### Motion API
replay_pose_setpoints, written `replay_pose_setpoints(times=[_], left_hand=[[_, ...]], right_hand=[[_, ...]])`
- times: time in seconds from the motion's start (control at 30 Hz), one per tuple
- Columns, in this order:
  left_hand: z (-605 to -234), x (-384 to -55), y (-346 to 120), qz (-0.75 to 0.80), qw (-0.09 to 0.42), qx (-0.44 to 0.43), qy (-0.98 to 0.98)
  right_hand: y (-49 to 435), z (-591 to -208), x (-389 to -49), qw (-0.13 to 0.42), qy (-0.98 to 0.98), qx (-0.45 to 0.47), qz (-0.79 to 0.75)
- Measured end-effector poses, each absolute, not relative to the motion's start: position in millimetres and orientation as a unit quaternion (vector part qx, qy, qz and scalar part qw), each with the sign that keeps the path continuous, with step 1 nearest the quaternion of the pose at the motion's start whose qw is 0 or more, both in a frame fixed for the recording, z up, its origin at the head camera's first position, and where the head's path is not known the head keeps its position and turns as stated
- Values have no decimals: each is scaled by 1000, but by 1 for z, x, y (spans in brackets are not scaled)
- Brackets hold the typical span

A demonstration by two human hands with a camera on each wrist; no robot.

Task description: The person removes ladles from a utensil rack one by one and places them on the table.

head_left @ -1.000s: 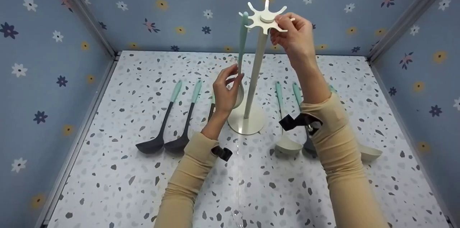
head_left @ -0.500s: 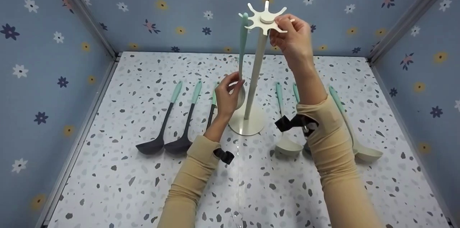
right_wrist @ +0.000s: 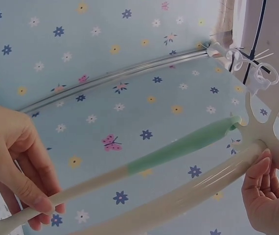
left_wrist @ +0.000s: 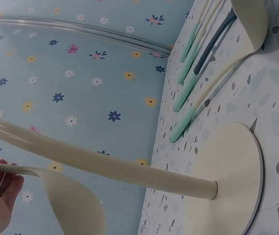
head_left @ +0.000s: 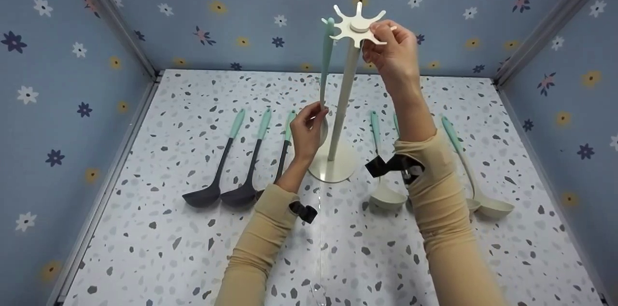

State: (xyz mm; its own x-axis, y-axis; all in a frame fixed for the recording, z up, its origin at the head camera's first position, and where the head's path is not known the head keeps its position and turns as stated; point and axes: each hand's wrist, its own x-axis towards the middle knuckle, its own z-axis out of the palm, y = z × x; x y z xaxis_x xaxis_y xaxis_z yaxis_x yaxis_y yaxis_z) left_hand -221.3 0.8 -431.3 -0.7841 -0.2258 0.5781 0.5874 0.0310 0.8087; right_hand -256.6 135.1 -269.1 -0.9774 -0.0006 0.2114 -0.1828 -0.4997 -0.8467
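Observation:
A cream ladle with a mint-green handle (head_left: 327,55) hangs upright at the left of the white utensil stand (head_left: 345,89). My left hand (head_left: 305,134) pinches its shaft just above the bowl (left_wrist: 78,205), between thumb and fingers. The handle's top end meets one hook of the stand's star-shaped head (head_left: 358,26); in the right wrist view the tip of the green handle (right_wrist: 188,144) overlaps that hook. On the opposite side, my right hand (head_left: 398,55) pinches the head's edge between thumb and fingers. The round base (head_left: 333,168) stands on the table.
Several black-shafted ladles with green handles (head_left: 205,195) lie left of the stand. More ladles lie on the right, including cream ones (head_left: 387,197) (head_left: 495,207), partly hidden by my right arm. Flowered panels (head_left: 241,16) wall in the speckled table (head_left: 154,257).
My left hand has slid down the ladle's shaft towards the bowl. The ladle and stand have hardly moved; my right hand keeps its hold while its forearm shifts slightly left.

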Motion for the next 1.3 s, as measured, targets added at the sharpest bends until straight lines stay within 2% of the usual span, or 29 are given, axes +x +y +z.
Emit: replay_pose_setpoints(times=[0.2, 1.3], left_hand=[[-435, -221, -1, -691, 318, -145, -632], [-424, -216, -20, -674, 353, -133, -635]], right_hand=[[135, -270, -257, 55, -498, 89, 861], [135, -270, -256, 57, -499, 90, 860]])
